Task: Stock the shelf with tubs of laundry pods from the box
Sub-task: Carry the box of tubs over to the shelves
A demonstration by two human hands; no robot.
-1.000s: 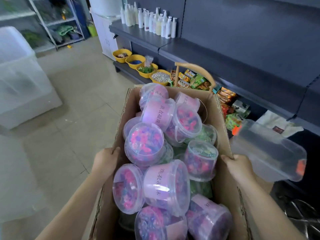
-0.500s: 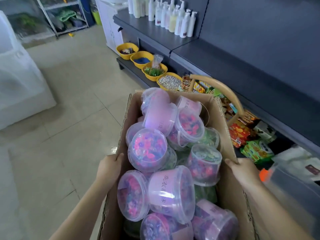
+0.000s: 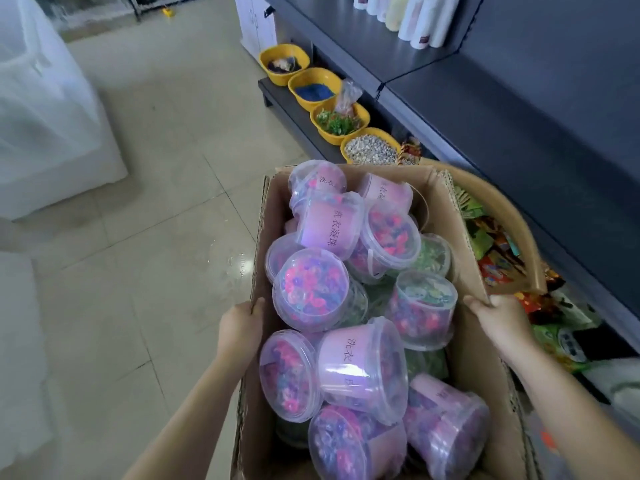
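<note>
The left hand (image 3: 239, 327) and right hand (image 3: 502, 317) clasp the box (image 3: 474, 375) by its side walls, at nine and three o'clock. Inside, heaped tubs (image 3: 311, 289) look rigid, slick and light singly; grip one around its lidded rim. The shelf (image 3: 485, 109) lies at one o'clock.

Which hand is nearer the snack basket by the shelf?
Right. The right hand grips the box at its right wall beside the snack basket; the left hand grips the left wall, across the tubs.

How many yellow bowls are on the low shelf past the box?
4, in a row on the low shelf: farthest bowl, blue-filled bowl, greenery bowl, pebble bowl nearest the box. Others may hide behind it.
</note>
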